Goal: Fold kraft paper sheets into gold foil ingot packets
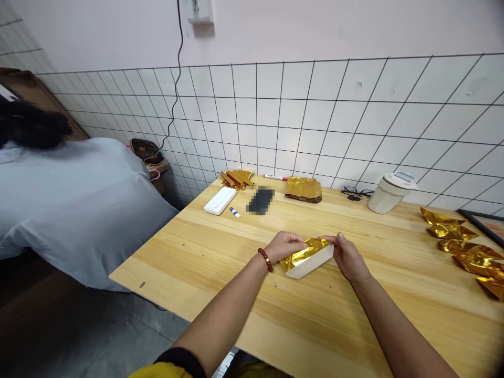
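Observation:
A sheet of shiny gold foil paper [309,251], with a pale underside folded up along its near edge, is held just above the wooden table. My left hand [284,245], with a beaded bracelet at the wrist, grips it from the left, thumb and fingers closed on the gold face. At the other end, my right hand [347,256] pinches the far right corner, its fingers partly hidden behind the paper. Further back lies a stack of gold paper [303,189]. Several folded gold foil pieces [470,252] sit along the table's right side.
Near the wall on the wooden table [189,257] are gold strips [237,179], a white power bank [220,201], a blurred dark phone [260,200], a small blue-white tube [235,212], a marker [274,177], glasses [356,193] and a lidded cup [390,193]. A person [79,210] sits left.

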A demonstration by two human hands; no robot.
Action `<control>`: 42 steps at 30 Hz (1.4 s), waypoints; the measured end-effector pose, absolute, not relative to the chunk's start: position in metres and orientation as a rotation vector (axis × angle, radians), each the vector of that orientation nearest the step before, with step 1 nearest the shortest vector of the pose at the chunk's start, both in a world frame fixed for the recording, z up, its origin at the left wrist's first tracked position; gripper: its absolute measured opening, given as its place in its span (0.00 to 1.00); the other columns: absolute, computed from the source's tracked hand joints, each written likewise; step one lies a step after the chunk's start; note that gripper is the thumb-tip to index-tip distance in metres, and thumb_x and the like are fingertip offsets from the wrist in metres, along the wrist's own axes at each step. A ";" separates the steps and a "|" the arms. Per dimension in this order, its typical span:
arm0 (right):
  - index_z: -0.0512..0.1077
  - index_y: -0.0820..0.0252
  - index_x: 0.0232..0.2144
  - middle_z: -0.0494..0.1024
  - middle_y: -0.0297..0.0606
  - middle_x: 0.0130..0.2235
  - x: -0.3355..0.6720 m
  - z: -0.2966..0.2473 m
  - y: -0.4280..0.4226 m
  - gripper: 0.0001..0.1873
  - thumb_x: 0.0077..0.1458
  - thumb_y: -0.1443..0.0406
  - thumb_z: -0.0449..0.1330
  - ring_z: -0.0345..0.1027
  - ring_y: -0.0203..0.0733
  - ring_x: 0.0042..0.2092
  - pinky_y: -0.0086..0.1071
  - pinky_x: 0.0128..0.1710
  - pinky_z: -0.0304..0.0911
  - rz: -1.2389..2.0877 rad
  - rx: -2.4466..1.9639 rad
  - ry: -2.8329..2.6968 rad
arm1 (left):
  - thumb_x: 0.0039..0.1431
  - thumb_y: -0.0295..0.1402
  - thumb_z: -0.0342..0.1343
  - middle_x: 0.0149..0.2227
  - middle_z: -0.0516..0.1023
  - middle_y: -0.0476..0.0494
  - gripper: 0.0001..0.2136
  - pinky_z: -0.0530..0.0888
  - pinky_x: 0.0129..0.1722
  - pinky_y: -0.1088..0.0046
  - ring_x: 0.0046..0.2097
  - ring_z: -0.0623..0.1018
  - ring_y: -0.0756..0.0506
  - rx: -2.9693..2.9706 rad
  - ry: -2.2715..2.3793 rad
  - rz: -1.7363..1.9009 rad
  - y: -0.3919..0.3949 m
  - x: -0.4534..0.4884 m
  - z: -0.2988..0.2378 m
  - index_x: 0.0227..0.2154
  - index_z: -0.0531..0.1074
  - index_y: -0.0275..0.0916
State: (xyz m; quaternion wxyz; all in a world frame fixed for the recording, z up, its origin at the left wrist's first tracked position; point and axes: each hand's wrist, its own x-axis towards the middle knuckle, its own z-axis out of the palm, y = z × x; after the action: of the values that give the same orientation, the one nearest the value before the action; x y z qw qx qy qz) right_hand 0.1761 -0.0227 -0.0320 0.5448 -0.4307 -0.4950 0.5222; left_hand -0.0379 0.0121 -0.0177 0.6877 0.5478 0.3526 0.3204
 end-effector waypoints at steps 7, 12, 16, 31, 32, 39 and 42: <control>0.81 0.54 0.34 0.81 0.37 0.33 0.174 -0.028 -0.024 0.18 0.40 0.54 0.73 0.72 0.40 0.33 0.32 0.34 0.66 1.236 -1.064 -1.184 | 0.40 0.45 0.68 0.25 0.77 0.47 0.17 0.65 0.31 0.75 0.28 0.71 0.51 1.287 0.781 0.711 0.012 -0.038 -0.017 0.26 0.79 0.35; 0.80 0.56 0.37 0.80 0.38 0.32 0.171 -0.025 -0.026 0.21 0.39 0.55 0.74 0.71 0.39 0.32 0.32 0.33 0.67 1.285 -1.081 -1.237 | 0.38 0.45 0.70 0.27 0.79 0.46 0.18 0.67 0.33 0.74 0.29 0.73 0.49 1.267 0.777 0.734 0.011 -0.040 -0.016 0.27 0.81 0.35; 0.80 0.57 0.32 0.80 0.37 0.30 0.170 -0.027 -0.025 0.18 0.37 0.56 0.75 0.70 0.38 0.30 0.31 0.31 0.67 1.221 -1.093 -1.182 | 0.40 0.48 0.69 0.29 0.80 0.43 0.21 0.69 0.35 0.73 0.31 0.75 0.48 1.120 0.714 0.780 0.011 -0.042 -0.011 0.30 0.81 0.34; 0.79 0.56 0.37 0.81 0.38 0.34 0.172 -0.031 -0.017 0.23 0.36 0.56 0.76 0.73 0.42 0.34 0.35 0.35 0.70 1.055 -1.059 -1.014 | 0.35 0.35 0.73 0.34 0.81 0.43 0.20 0.71 0.44 0.70 0.36 0.78 0.48 0.813 0.615 1.182 0.023 -0.036 -0.021 0.34 0.78 0.34; 0.79 0.56 0.36 0.81 0.38 0.34 0.170 -0.031 -0.018 0.23 0.35 0.56 0.76 0.73 0.41 0.33 0.34 0.35 0.70 1.066 -1.074 -1.044 | 0.35 0.35 0.73 0.33 0.81 0.43 0.19 0.71 0.43 0.70 0.36 0.77 0.48 0.812 0.628 1.197 0.023 -0.035 -0.022 0.33 0.78 0.34; 0.77 0.57 0.28 0.77 0.35 0.27 0.163 -0.028 -0.021 0.21 0.36 0.51 0.74 0.67 0.37 0.27 0.31 0.28 0.65 1.039 -1.146 -1.195 | 0.31 0.34 0.73 0.32 0.80 0.46 0.21 0.71 0.40 0.72 0.33 0.77 0.50 0.765 0.709 1.291 0.024 -0.033 -0.021 0.32 0.75 0.35; 0.76 0.57 0.28 0.76 0.34 0.26 0.163 -0.028 -0.021 0.21 0.37 0.51 0.74 0.66 0.36 0.27 0.30 0.27 0.64 1.027 -1.148 -1.184 | 0.29 0.33 0.73 0.29 0.79 0.48 0.21 0.70 0.38 0.73 0.31 0.76 0.51 0.749 0.738 1.309 0.023 -0.032 -0.020 0.29 0.73 0.36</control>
State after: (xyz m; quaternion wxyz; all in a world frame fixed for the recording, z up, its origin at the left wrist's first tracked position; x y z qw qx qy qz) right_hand 0.1630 -0.0207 -0.0280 0.5640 -0.4880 -0.5032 0.4365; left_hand -0.0322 0.0229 -0.0198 0.6679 0.3319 0.3270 0.5803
